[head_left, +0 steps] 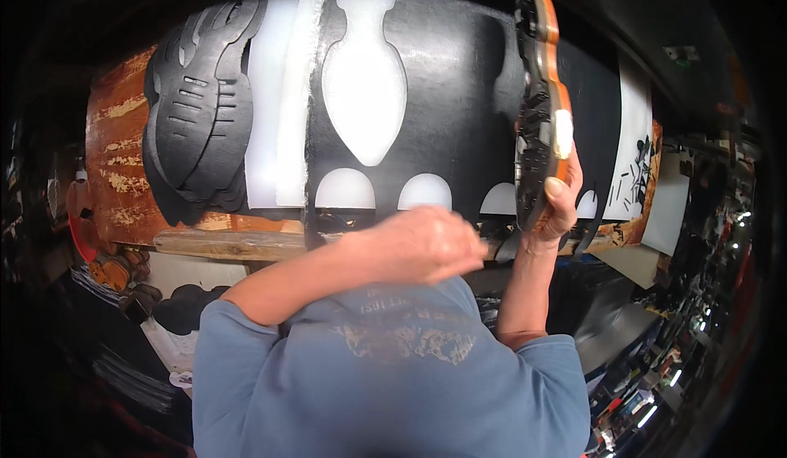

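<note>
My right hand (566,200) grips the lower part of a sole-shaped cutting die (560,89), held on edge. Its rim is orange, with a pale patch, and its other face is dark and uneven. My left hand (430,245) is in front of my chest, nearest the sheet's front edge; its fingers are smeared by motion, so I cannot tell what they hold. Beyond both hands lies a black sheet (459,73). One sole-shaped hole and several half-round holes in it show the white surface underneath.
A stack of black slotted sole-shaped pieces (197,106) lies at the left, beside a white board (275,130). A worn wooden edge (229,245) runs along the front. Thin black scraps (635,175) lie on white at the far right. Cluttered shelving stands lower right.
</note>
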A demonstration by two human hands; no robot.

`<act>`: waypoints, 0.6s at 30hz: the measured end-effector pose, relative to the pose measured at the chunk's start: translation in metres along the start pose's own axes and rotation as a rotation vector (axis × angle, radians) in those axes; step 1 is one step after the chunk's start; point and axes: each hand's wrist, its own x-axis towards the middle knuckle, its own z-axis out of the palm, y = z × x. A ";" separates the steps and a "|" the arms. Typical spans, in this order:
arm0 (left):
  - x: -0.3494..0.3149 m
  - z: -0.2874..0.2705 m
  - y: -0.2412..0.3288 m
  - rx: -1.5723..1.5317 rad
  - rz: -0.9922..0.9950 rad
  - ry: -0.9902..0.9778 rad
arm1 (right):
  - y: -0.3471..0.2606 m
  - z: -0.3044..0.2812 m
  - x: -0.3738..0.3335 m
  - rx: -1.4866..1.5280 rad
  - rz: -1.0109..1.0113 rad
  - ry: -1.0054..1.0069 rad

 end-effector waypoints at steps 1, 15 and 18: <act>-0.002 -0.012 -0.006 0.070 -0.004 0.207 | 0.001 0.003 0.003 -0.069 -0.014 -0.025; -0.024 -0.045 -0.054 0.642 -0.309 0.607 | 0.050 0.070 0.052 -1.143 -0.591 -0.208; -0.025 -0.046 -0.054 0.639 -0.295 0.613 | 0.054 0.072 0.050 -1.177 -0.589 -0.219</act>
